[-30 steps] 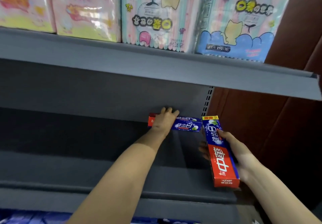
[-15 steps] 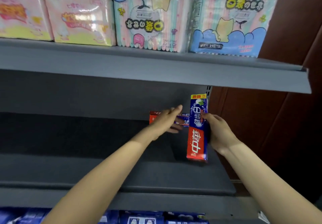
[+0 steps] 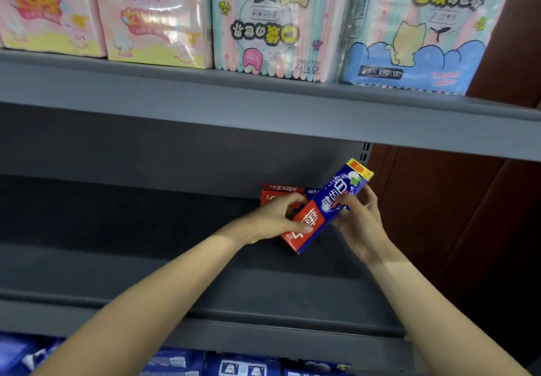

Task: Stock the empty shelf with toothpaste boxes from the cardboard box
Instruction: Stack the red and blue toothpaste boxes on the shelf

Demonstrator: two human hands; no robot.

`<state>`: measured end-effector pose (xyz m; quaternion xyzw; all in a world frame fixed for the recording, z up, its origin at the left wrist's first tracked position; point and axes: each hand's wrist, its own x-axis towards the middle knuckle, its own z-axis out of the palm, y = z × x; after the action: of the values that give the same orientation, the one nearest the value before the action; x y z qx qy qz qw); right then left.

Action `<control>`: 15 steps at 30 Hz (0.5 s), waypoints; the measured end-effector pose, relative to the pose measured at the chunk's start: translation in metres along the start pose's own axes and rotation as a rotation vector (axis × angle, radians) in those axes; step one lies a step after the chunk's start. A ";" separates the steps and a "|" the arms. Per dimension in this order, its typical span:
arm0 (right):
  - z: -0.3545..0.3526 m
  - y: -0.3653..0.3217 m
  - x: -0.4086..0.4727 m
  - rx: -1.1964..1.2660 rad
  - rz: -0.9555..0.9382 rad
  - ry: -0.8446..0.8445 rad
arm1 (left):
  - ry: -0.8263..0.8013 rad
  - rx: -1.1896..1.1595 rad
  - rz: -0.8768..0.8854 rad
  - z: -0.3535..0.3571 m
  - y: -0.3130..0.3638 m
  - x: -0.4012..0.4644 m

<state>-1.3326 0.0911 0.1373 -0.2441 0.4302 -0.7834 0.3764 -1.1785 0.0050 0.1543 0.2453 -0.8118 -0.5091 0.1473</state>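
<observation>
Now tilted from upright: toothpaste box (image 3: pixel 328 206), gripped by left hand (image 3: pixel 275 219) and right hand (image 3: pixel 361 223). Could knock stacked boxes (image 3: pixel 281 192) at centre askew.

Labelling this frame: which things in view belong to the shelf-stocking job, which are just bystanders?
Job:
held toothpaste box
placed toothpaste box
empty shelf
left hand
right hand

Bystanders:
pink packs
pastel cat packs
blue packs

**Matt shelving, glossy packaging**

The shelf (image 3: pixel 205 282) and the upper shelf (image 3: pixel 263 106) look like smooth, matt grey painted metal. The toothpaste box (image 3: pixel 328 206) is glossy printed cardboard. The packs (image 3: pixel 158 18) above wear shiny plastic film catching glare. The wall (image 3: pixel 468 214) looks like matt brown wood.
</observation>
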 end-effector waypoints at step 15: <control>-0.033 0.001 0.029 -1.474 -0.277 0.020 | 0.208 1.081 0.174 -0.021 -0.025 0.042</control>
<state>-1.3725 0.0834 0.1215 -0.4776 0.8123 -0.3346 0.0096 -1.1970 -0.0423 0.1403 0.2668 -0.9559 0.0208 0.1213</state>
